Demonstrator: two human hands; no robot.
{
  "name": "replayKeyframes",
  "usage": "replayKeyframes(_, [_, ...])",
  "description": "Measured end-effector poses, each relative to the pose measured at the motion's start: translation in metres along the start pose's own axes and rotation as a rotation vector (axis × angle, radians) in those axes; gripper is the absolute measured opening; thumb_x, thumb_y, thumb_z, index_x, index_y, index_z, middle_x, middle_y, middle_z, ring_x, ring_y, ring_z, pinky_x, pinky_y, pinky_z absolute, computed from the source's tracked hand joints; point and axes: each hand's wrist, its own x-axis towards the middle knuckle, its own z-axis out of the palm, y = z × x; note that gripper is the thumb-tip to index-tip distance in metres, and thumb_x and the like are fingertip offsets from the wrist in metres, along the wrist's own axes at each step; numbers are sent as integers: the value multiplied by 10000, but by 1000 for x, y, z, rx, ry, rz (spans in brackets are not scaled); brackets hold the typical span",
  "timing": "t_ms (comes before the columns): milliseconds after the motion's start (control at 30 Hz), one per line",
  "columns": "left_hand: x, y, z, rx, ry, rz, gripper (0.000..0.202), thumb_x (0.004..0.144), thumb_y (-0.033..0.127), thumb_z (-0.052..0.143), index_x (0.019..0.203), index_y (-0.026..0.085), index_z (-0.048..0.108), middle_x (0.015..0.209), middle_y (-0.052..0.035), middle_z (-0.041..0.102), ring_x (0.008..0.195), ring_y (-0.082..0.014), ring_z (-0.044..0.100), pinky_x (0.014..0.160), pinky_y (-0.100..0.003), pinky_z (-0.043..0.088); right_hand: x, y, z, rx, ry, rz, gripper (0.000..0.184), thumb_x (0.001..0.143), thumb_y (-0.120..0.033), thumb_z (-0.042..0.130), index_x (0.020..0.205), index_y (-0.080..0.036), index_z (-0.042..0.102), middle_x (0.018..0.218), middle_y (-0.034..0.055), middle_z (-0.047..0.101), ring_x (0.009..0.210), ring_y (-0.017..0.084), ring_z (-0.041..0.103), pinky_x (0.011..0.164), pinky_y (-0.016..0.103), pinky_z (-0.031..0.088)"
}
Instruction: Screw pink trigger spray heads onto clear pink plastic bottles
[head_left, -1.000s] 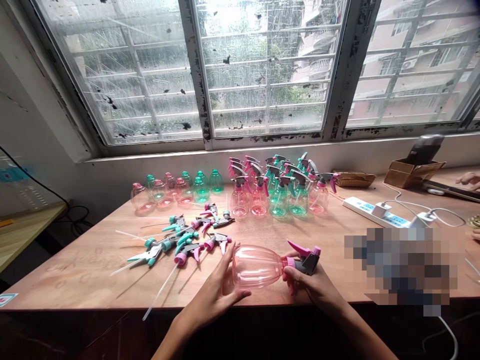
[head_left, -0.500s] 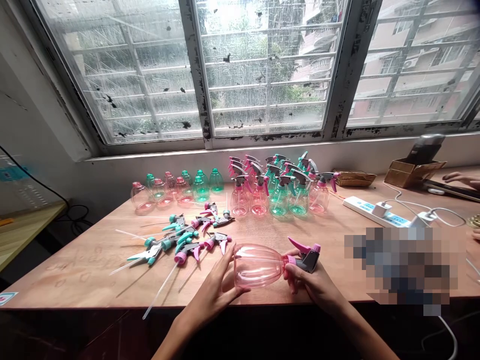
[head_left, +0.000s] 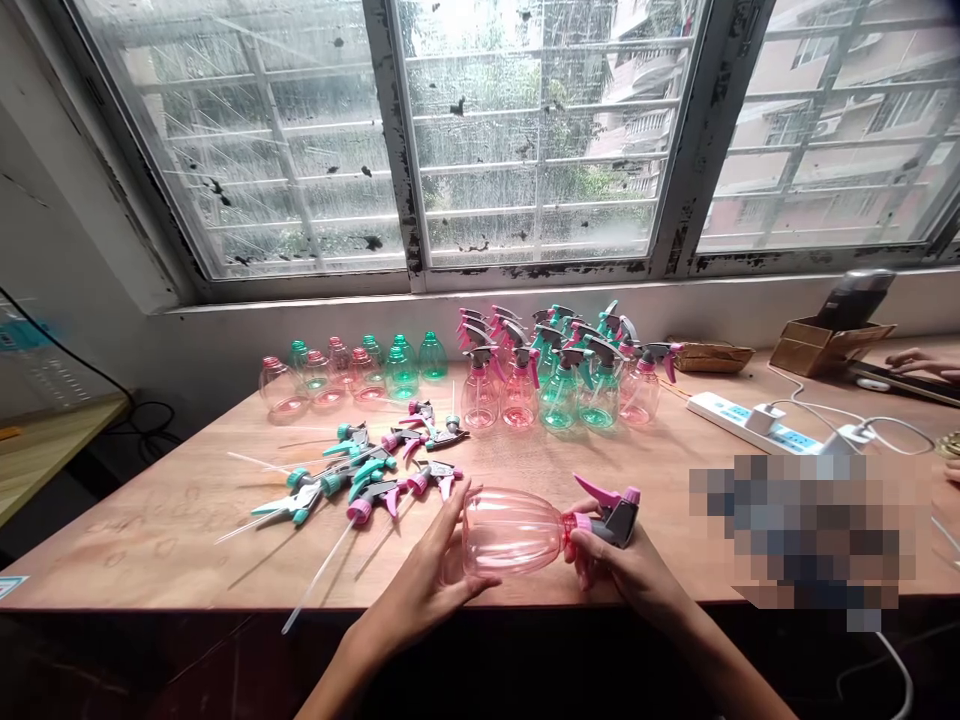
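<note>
A clear pink spray bottle [head_left: 514, 530] lies on its side near the front edge of the wooden table [head_left: 150, 530]. My left hand [head_left: 427, 575] cups its base, fingers wrapped round it. My right hand [head_left: 626, 570] grips the neck where a grey and pink trigger spray head [head_left: 611, 512] sits on the bottle. Loose trigger heads [head_left: 360, 478] with long dip tubes lie scattered just left of my hands.
Capless pink and green bottles [head_left: 352, 372] stand at the back left. Several finished bottles with spray heads [head_left: 562, 375] stand at the back centre. A white power strip [head_left: 757, 420] with cables, a cardboard box [head_left: 825, 345] and another person's hand [head_left: 919, 362] are on the right.
The bottle has turned a little in my hands and shifted slightly left. My right hand stays on the neck and spray head.
</note>
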Motion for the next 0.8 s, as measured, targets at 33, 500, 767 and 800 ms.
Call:
replayKeyframes(33, [0, 0, 0, 8, 4, 9, 943, 989, 352, 680, 1653, 368, 10, 1712, -123, 236, 1503, -353, 400, 1232, -517, 352, 0, 0, 0, 0, 2, -1, 354, 830, -436, 863, 998, -199, 660, 696, 22, 751, 471, 141, 634, 472, 272, 528])
replayKeyframes(500, [0, 3, 1, 160, 16, 18, 913, 1015, 339, 634, 1643, 403, -27, 1744, -73, 140, 1580, -336, 222, 1274, -547, 243, 1, 4, -2, -9, 9, -17, 362, 826, -420, 871, 1011, -184, 668, 703, 23, 759, 482, 130, 647, 478, 251, 528])
replayKeyframes(767, [0, 14, 0, 135, 12, -54, 984, 934, 383, 752, 1658, 349, 85, 1726, -93, 219, 1585, -367, 184, 1285, -579, 167, 1, 2, 0, -14, 14, -25, 372, 801, -426, 890, 998, -184, 687, 689, 12, 744, 483, 131, 643, 479, 257, 540])
replayKeyframes(800, [0, 14, 0, 125, 20, -57, 956, 937, 386, 747, 1656, 344, 118, 1724, -96, 224, 1582, -371, 192, 1283, -576, 178, 1, 2, 0, -9, 16, -25, 373, 799, -426, 891, 995, -184, 686, 689, 12, 743, 484, 133, 645, 478, 257, 540])
